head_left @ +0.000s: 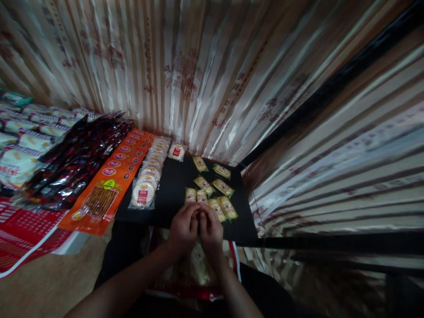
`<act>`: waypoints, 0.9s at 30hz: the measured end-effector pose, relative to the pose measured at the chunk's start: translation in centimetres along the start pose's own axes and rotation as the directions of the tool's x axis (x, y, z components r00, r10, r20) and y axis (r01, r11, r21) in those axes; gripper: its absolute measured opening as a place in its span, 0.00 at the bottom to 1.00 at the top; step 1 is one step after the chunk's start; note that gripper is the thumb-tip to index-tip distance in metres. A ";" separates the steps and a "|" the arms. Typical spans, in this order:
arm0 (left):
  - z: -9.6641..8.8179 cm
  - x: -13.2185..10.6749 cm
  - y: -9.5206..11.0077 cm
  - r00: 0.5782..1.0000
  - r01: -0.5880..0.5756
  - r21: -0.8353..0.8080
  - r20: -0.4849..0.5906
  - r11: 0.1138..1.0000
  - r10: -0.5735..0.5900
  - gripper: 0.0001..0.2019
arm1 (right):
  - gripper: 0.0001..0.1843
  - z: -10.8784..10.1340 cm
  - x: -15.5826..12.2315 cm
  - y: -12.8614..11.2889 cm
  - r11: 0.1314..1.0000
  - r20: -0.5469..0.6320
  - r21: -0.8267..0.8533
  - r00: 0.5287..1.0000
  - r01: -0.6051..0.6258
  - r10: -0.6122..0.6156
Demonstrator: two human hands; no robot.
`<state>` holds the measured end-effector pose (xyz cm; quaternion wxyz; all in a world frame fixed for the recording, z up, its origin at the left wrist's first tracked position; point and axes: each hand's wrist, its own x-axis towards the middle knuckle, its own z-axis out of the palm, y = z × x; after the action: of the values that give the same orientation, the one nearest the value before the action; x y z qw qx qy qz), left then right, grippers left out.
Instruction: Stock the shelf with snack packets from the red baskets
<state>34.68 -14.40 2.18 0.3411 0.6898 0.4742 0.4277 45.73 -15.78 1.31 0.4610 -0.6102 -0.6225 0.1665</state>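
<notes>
A: What finish do we note on the small yellow packets?
B: We see clear plastic film, lightly glossy. The black tabletop reads matt and smooth.
A: And the dark packets?
B: Crinkled plastic, very glossy. The orange packet looks smooth, mild sheen; we log the pleated curtain as shiny, material uncertain.

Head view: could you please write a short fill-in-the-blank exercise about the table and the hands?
1. The long packaging directly beside the round snacks is coloured ____.
2. The tabletop under the small yellowish packets is ____.
3. In this picture, the round snacks lie ____ of those packets.
4. The left hand and right hand are close ____.

Missing words: orange; black; left; together.
</notes>
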 end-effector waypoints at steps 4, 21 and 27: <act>1.2 -6.9 0.0 0.981 -0.002 -0.009 0.196 1.000 0.004 0.18 | 0.15 -2.6 -6.6 1.7 0.985 0.080 -0.152 0.993 -0.078 0.091; 2.0 -6.5 -6.5 0.897 0.070 0.577 0.320 0.814 -0.304 0.17 | 0.18 0.2 -8.6 6.2 0.776 0.364 -0.606 0.929 0.176 0.073; 3.9 -5.2 -8.8 0.805 0.151 0.433 0.467 0.888 -0.365 0.19 | 0.12 1.0 -7.2 8.6 0.763 0.414 -0.637 0.883 0.110 0.219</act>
<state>34.12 -16.74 -8.48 0.3774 0.7609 0.5235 0.0673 48.96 -20.25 -8.51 0.0552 -0.6907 -0.7143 0.0979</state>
